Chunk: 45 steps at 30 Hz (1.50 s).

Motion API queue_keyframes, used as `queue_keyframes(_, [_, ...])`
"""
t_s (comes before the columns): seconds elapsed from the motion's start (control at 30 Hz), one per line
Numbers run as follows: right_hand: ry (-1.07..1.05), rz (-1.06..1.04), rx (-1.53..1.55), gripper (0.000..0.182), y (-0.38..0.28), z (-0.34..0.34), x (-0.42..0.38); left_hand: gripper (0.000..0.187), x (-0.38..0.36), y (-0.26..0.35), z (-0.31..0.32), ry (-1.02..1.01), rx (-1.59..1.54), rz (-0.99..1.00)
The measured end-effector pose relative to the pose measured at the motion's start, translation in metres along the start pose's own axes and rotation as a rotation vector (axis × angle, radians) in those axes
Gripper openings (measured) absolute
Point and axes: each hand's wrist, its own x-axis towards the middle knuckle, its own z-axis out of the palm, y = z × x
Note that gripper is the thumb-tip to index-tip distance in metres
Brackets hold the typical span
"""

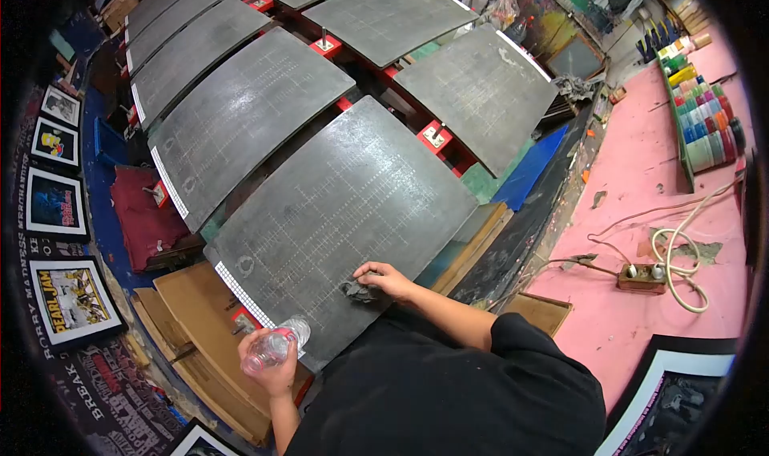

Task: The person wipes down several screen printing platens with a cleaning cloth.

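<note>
My left hand (271, 365) is wrapped round a clear plastic bottle (282, 345), held tilted over the near left corner of the closest board. A crumpled dark grey rag (358, 291) lies under my right hand (384, 280), whose fingers are closed on it against the board's surface. That grey board (344, 191) is marked with rows of small light ticks and crosses. A white gridded strip (240, 294) runs along its left edge. The bottle and the rag are apart from each other.
More grey boards (248, 103) stand in rows on red brackets (435, 135). Along the pink wall are a rack of coloured bottles (701, 123) and a power socket (641, 276) with a looped cable. Framed prints (76, 302) line the left side; cardboard (192, 312) leans below the board.
</note>
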Motion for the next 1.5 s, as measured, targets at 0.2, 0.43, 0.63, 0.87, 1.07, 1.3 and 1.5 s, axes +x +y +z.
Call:
queue_keyframes(0.2, [0.280, -0.088, -0.028, 0.027, -0.059, -0.065, -0.028, 0.066, 0.006, 0.006, 0.016, 0.032, -0.089, 0.026])
queue_keyframes(0.43, [0.606, -0.376, 0.089, 0.057, -0.145, -0.204, 0.004, 0.077, 0.022, 0.025, 0.065, 0.147, -0.174, 0.075])
queue_keyframes(0.63, [0.685, -0.569, -0.285, 0.043, -0.246, -0.328, 0.077, 0.079, 0.026, 0.028, 0.148, 0.240, 0.104, 0.148])
queue_keyframes(0.87, [0.648, -0.696, -0.739, 0.028, -0.322, -0.413, 0.183, 0.072, 0.009, 0.101, 0.276, 0.554, 0.258, -0.045])
queue_keyframes(1.07, [0.651, -0.640, -0.681, 0.036, -0.278, -0.458, 0.210, 0.078, 0.012, 0.136, 0.355, 0.493, 0.221, -0.072])
queue_keyframes(1.3, [0.637, -0.810, -0.796, 0.034, -0.264, -0.453, 0.209, 0.066, 0.089, 0.153, 0.407, 0.231, 0.329, 0.272])
queue_keyframes(1.5, [0.588, -0.797, -0.768, 0.032, -0.275, -0.449, 0.201, 0.066, 0.130, 0.153, 0.453, 0.079, 0.164, 0.440])
